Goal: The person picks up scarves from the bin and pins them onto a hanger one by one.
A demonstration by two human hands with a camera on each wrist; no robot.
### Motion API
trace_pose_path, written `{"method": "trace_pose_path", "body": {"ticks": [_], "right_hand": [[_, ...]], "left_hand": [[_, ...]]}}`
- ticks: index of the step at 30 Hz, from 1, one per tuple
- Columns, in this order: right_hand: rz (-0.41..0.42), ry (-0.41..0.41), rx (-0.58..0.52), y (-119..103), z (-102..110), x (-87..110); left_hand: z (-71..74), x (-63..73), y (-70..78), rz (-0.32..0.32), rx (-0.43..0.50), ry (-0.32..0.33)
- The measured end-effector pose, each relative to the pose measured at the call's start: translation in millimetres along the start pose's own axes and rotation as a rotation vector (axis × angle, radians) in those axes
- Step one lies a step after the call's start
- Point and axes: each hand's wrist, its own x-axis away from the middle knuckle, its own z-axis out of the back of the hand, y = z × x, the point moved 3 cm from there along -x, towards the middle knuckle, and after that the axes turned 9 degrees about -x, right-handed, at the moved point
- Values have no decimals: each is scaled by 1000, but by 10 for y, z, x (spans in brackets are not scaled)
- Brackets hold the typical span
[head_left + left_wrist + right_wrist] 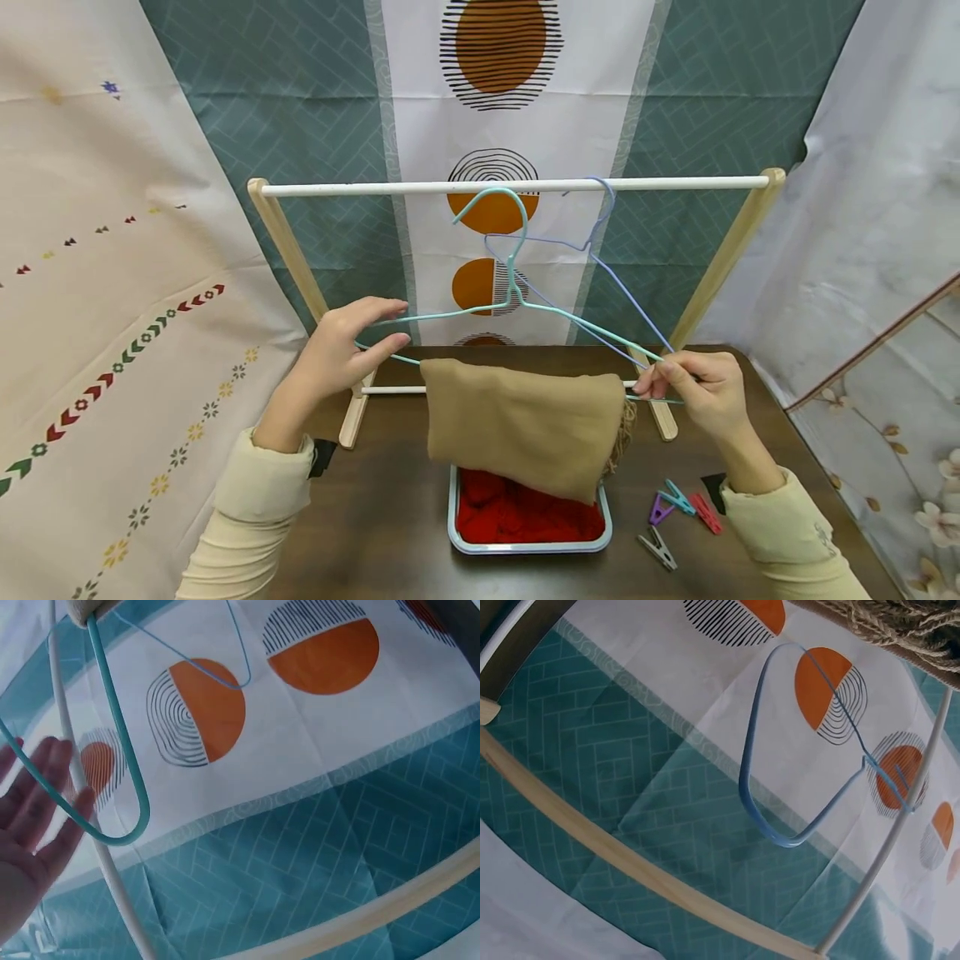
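Observation:
A mint-green hanger (517, 250) is held up in front of the rack, with a folded tan scarf (517, 421) draped over its lower bar. My right hand (701, 387) pinches the hanger's right end. At the left end, my left hand (337, 346) has thumb and fingers spread around the corner. In the left wrist view, the fingers of that hand (37, 817) are loosely extended at the hanger's rounded end (141, 799). The scarf's fringe (900, 626) shows at the top of the right wrist view, where my right hand is out of sight.
A blue hanger (600, 217) hangs on the white rail (345, 189) of a wooden-legged rack. Below the scarf stands a tray (528, 548) with red cloth (487, 512). Purple (660, 508), blue (678, 497), red (705, 512) and grey clothespins (658, 550) lie to the right.

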Motion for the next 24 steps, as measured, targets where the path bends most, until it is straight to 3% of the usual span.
{"method": "trace_pose_path", "body": {"ticks": [6, 10, 17, 24], "right_hand": [[-18, -7, -6, 17, 36, 27], [-47, -15, 11, 52, 92, 79], [-173, -24, 55, 121, 180, 122], [-282, -74, 177, 110, 246, 139]], "left_hand": [[-68, -87, -18, -54, 119, -76], [-118, -116, -10, -59, 134, -76], [-160, -135, 17, 9, 222, 20], [-102, -148, 70, 3, 220, 139]]}}
